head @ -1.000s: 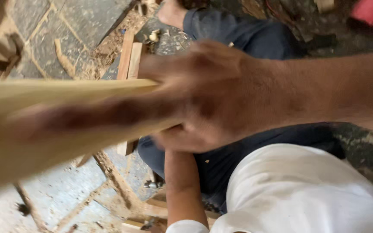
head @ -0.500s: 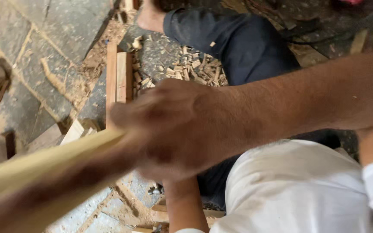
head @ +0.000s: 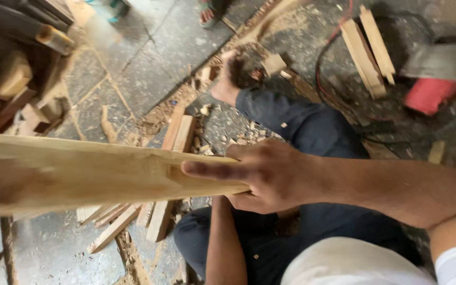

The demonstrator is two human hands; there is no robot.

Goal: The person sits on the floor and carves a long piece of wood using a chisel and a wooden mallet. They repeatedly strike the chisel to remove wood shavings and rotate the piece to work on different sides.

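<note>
While the right grip [head: 270, 177] is closing around one end of the pale wooden plank [head: 91, 171], the plank is extending leftward from it; left grip's state is hidden below.

Below you, the grey stone floor [head: 133, 47] carries wood offcuts [head: 178, 137], sawdust [head: 159, 113], two slats [head: 368, 45] and a red cable [head: 325, 58].
</note>
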